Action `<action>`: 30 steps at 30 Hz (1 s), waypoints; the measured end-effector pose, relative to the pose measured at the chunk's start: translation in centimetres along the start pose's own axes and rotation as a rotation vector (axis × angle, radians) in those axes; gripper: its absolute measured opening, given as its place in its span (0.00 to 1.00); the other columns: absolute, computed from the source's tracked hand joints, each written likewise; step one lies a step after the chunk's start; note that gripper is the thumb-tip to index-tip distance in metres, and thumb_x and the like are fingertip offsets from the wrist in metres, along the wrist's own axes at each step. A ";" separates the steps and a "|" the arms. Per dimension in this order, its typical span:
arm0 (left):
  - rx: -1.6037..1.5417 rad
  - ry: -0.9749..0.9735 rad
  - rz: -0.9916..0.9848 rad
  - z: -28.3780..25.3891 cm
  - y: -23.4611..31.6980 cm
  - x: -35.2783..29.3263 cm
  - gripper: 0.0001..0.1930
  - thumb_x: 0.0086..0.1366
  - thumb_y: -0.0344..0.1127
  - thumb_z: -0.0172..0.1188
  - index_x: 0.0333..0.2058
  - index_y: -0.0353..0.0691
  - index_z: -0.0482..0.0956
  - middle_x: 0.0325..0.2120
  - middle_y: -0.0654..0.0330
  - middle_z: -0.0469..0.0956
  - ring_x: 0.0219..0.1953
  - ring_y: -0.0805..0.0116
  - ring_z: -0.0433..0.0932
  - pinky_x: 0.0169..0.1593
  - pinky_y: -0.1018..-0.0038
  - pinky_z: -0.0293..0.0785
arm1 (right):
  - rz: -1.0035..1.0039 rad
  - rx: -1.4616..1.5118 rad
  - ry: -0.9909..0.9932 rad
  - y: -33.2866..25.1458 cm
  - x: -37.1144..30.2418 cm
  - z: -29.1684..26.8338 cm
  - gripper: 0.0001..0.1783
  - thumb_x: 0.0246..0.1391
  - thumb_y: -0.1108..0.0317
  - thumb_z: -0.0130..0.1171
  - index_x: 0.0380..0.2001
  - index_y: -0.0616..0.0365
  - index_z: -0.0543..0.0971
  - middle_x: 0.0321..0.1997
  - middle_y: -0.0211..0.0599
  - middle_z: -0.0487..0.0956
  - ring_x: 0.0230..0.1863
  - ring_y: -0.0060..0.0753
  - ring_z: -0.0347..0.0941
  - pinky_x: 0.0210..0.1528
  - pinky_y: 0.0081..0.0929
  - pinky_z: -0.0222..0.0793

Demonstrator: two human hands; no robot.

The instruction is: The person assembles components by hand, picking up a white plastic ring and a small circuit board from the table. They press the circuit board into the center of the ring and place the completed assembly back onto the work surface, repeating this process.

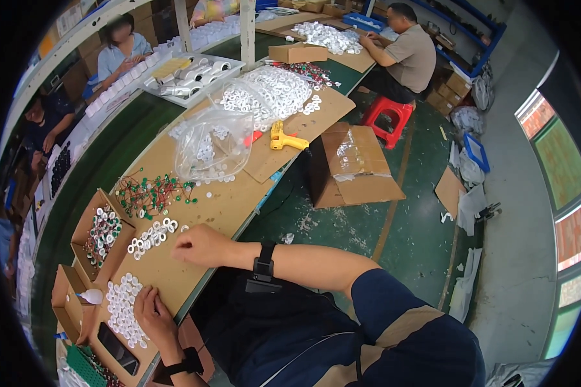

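Observation:
My left hand [156,317] rests on the cardboard-covered bench with its fingers stretched out, at the edge of a spread of small white round caps [125,308]. Farther along the bench, my right hand [203,247] is closed, fingers curled in; whatever they hold, if anything, is hidden. Just left of it lies a cluster of white rings [151,238] with silvery centres. Behind these is a heap of small green discs with red wires [150,195]. An open cardboard box [124,240] at the left contains similar wired pieces.
A dark phone [118,348] and a white squeeze bottle [91,297] lie nearby. Farther off are a clear plastic bag [206,155], a yellow glue gun [286,138] and a white ring heap [268,93]. A carton [361,190] stands on the floor; a person [403,51] sits beyond.

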State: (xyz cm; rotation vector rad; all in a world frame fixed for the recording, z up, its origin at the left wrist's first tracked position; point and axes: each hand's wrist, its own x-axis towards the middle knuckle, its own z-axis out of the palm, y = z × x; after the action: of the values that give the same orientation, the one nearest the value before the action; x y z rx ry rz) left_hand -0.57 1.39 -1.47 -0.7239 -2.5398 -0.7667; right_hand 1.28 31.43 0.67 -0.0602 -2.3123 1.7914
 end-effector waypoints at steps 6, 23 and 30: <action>0.015 -0.023 -0.005 -0.2 -0.6 -0.7 0.09 0.75 0.21 0.67 0.50 0.29 0.91 0.55 0.46 0.90 0.61 0.43 0.87 0.69 0.55 0.80 | -0.078 -0.018 -0.085 0.0 0.0 0.2 0.14 0.66 0.60 0.76 0.41 0.63 0.93 0.37 0.47 0.92 0.37 0.41 0.90 0.43 0.39 0.83; 0.026 -0.044 -0.037 0.0 -0.4 -0.7 0.09 0.77 0.19 0.65 0.51 0.27 0.91 0.57 0.45 0.89 0.61 0.44 0.86 0.69 0.55 0.81 | -0.159 -0.097 -0.093 1.7 -0.7 -0.1 0.13 0.62 0.61 0.71 0.37 0.61 0.91 0.37 0.49 0.89 0.41 0.59 0.87 0.47 0.51 0.82; 0.027 -0.053 -0.041 0.2 -0.8 -0.8 0.10 0.77 0.19 0.65 0.52 0.27 0.91 0.57 0.45 0.89 0.62 0.44 0.86 0.69 0.56 0.81 | -0.191 -0.091 -0.063 2.3 -0.8 0.1 0.12 0.63 0.62 0.74 0.37 0.62 0.91 0.36 0.45 0.89 0.39 0.54 0.88 0.44 0.47 0.82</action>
State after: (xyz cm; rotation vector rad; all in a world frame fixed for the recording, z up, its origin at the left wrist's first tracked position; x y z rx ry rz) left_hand -0.44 0.68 -2.28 -0.6942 -2.6145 -0.7351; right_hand 1.81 31.83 -1.71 0.1983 -2.3524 1.6171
